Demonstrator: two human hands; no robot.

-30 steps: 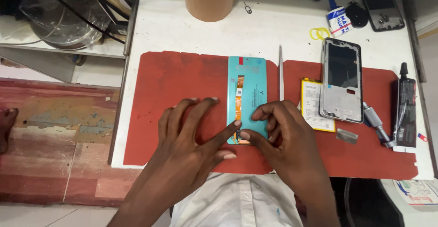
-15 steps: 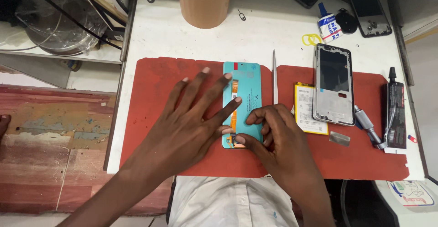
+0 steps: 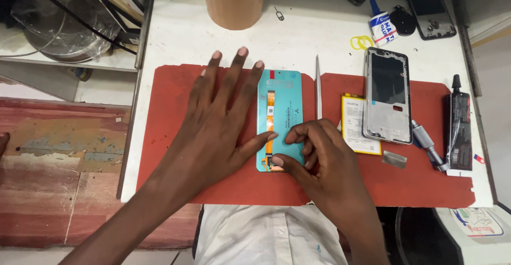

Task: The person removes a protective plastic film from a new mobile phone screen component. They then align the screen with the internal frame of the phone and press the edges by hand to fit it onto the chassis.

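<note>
A teal phone display panel (image 3: 285, 97) with an orange flex strip lies face down on the red mat (image 3: 170, 100). My left hand (image 3: 215, 121) lies flat on the mat with fingers spread, its thumb resting on the panel's left edge. My right hand (image 3: 314, 153) is curled over the panel's lower right corner, thumb and fingertips pinching at its bottom edge. Both hands touch the panel.
Metal tweezers (image 3: 318, 86) lie right of the panel. Further right sit a battery (image 3: 357, 126), a phone frame (image 3: 387, 94), a small metal tool (image 3: 426, 142) and a black glue tube (image 3: 460, 129). A brown tape roll (image 3: 234, 1) and a glue bottle (image 3: 381, 25) stand behind.
My left hand has stretched forward and spread its fingers flat on the mat, up past the panel's top. My right hand stays at the panel's lower corner.
</note>
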